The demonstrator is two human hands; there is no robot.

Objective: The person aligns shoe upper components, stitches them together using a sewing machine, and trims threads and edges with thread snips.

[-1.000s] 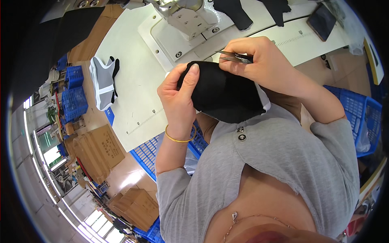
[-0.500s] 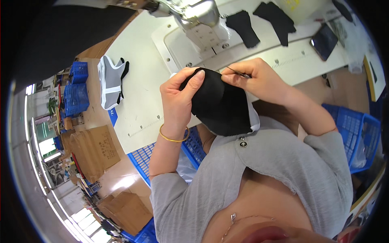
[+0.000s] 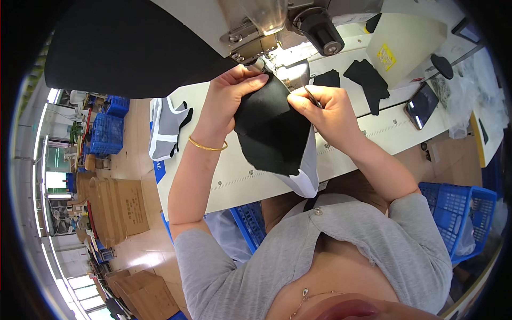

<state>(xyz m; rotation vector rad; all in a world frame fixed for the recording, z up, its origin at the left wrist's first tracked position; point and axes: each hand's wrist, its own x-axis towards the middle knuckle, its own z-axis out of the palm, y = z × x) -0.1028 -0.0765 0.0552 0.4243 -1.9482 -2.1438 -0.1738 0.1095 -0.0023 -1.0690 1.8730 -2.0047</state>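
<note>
A black fabric piece with a white and grey underside hangs between my hands, its top edge at the needle area of the sewing machine. My left hand pinches its upper left edge between thumb and fingers, close beside the machine's presser area. On the other side my right hand is closed around a slim dark metal tool, its fingertips at the fabric's right edge. Most of the tool is hidden in the fingers, so its exact kind is unclear.
On the white table lie a grey, white and black sewn piece at left, black fabric cutouts and a phone at right. Blue baskets stand beside and under the table; cardboard boxes stand on the floor.
Both hands have moved forward with the black fabric, bringing its top edge up to the machine. More of the machine head shows, and the fabric's lower end now hangs away from my shirt.
</note>
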